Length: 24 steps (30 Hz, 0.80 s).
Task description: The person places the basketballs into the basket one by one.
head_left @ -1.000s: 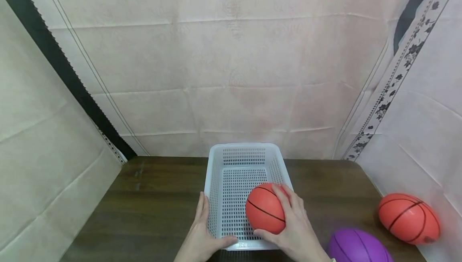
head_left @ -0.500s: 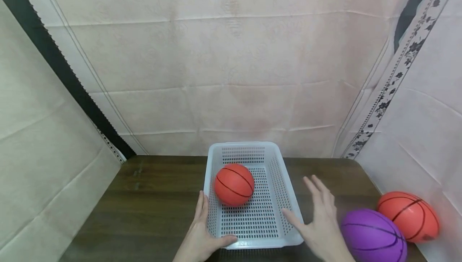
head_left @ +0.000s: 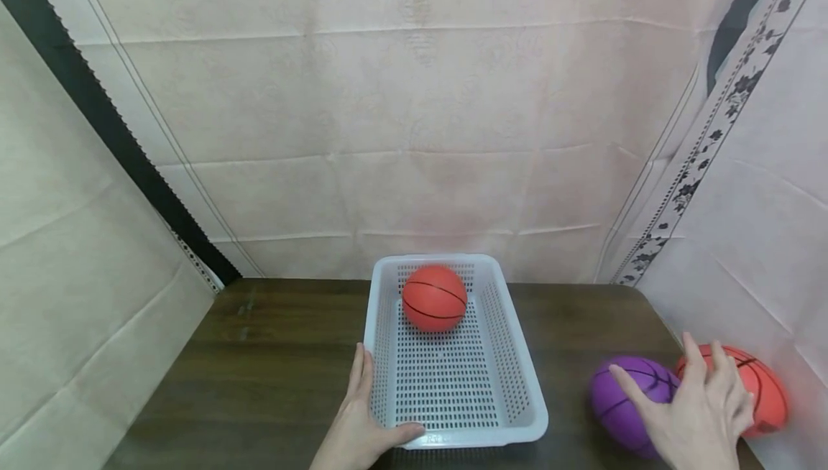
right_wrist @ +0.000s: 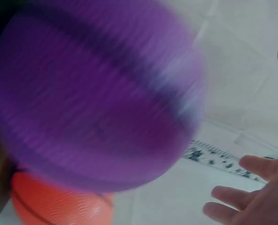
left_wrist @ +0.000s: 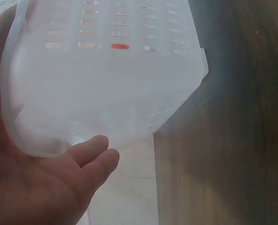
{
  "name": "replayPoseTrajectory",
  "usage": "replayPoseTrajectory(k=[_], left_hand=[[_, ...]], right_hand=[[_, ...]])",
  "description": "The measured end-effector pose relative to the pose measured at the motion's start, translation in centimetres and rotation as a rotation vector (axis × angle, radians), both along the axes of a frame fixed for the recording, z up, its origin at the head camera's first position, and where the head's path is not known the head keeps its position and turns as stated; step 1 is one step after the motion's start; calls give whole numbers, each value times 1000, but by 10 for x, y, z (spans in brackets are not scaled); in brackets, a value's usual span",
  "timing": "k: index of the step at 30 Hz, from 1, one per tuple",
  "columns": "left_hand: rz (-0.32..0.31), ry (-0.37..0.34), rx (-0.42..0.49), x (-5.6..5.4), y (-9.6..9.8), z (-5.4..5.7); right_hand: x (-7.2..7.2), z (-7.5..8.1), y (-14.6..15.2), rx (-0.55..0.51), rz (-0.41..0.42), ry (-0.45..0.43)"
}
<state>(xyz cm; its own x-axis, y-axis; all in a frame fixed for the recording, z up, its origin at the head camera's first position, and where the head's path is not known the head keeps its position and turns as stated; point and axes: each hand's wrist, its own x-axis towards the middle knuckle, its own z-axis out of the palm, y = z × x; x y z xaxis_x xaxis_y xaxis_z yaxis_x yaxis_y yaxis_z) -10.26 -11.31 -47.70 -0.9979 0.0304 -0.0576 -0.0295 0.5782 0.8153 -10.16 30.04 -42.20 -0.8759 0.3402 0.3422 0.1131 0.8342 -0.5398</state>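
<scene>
The white perforated plastic basket [head_left: 538,416] stands on the table, its near left corner held by my left hand [head_left: 364,420], thumb over the front rim and fingers along the side wall. Inside, toward the far end, sits an orange toy basketball [head_left: 435,299]. On the right, my right hand [head_left: 701,412] spreads its fingers over a purple basketball [head_left: 617,405], overlapping part of it. A second orange basketball [head_left: 770,398] lies behind that hand by the cloth wall. In the right wrist view the purple ball [right_wrist: 97,93] looms large and blurred, apart from the fingers [right_wrist: 225,197].
A dark wood-grain table [head_left: 272,376] carries everything. Pale cloth [head_left: 414,132] hangs behind it and at both sides, with a flower-patterned band [head_left: 692,182] on the right.
The right hand let go of the orange ball in the basket and moved right to the purple ball. The released ball rolled to the far end. The purple ball shifted about; the left hand stayed.
</scene>
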Motion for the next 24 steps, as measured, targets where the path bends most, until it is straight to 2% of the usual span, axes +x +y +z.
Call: replayPoseTrajectory(k=[5,12,24], left_hand=[[2,14,-6,2,-1,1],[-21,32,14,3,-1,2],[-5,21,4,2,-1,2]], right_hand=[[-6,-18,9,24,-42,-167],[-13,-36,3,-60,-85,-295],[-18,-39,-1,-140,-52,-428]])
